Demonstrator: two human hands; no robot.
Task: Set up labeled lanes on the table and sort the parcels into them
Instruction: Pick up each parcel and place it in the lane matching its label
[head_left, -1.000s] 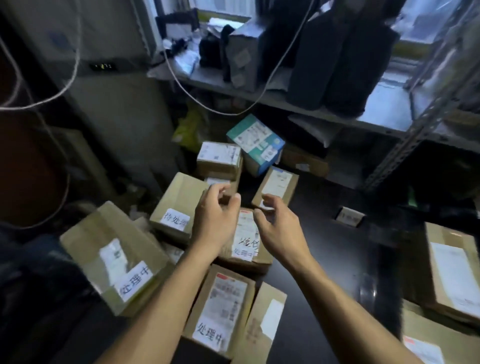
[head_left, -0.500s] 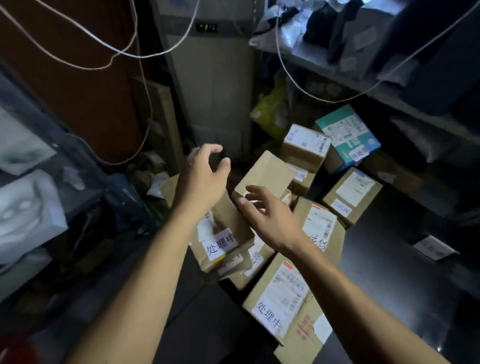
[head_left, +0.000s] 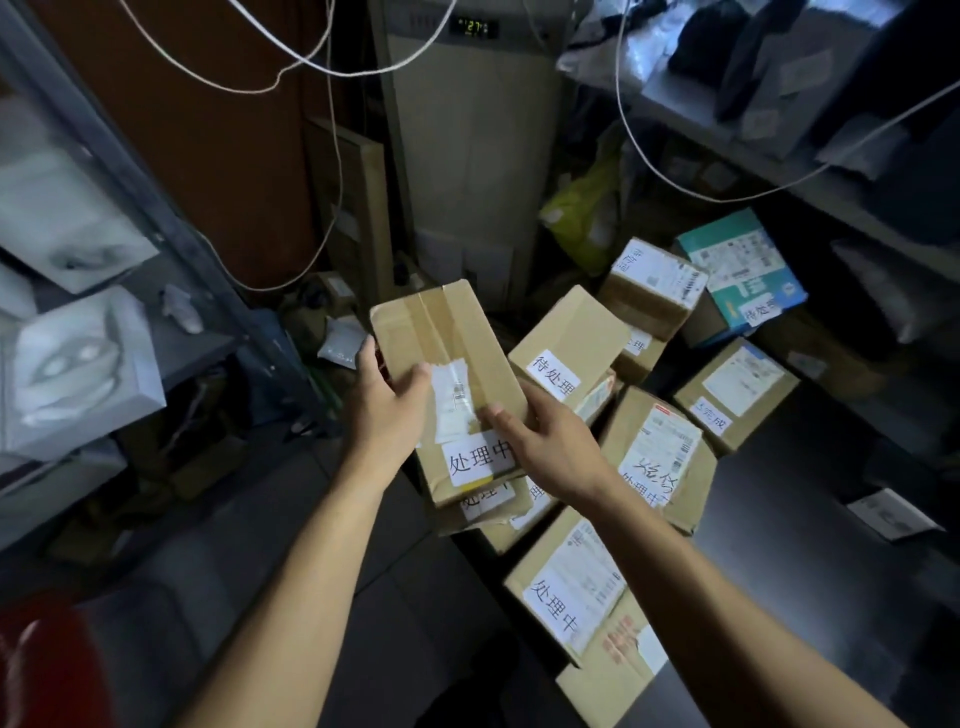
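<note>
Both hands hold one parcel above the pile. The item is a long brown cardboard box sealed with brown tape (head_left: 447, 358), tilted so its far end points away from the person and its near end sits over the stack below. A torn white shipping label lies on its upper face, and a white paper tag with black handwritten characters (head_left: 480, 457) is fixed at its near end.

The left hand (head_left: 387, 410) grips the box's left edge: the thumb lies curled over the top face just beside the torn label, the fingers wrap the side and go out of sight underneath. The right hand (head_left: 550, 441) grips the opposite, right edge near the same end: the thumb presses on the top face at the label's lower right, the fingers curl round the side. The box thus sits between the two hands, most of its length projecting beyond them, unsupported at the far end.

Directly below and to the right, on a dark tabletop (head_left: 810, 561), lie further brown cardboard parcels. One with a white handwritten tag (head_left: 569, 345) lies just right of the held box. Another with a printed white label and black scrawl (head_left: 657, 457) lies just beside the right wrist. A third, tagged in white (head_left: 566, 592), lies under the right forearm. A teal and white carton (head_left: 740, 270) sits at the far right of the group, against a grey shelf.

White cables (head_left: 332, 156) hang across the view in front of a pale upright unit showing a small green digital readout (head_left: 472, 27)
</note>
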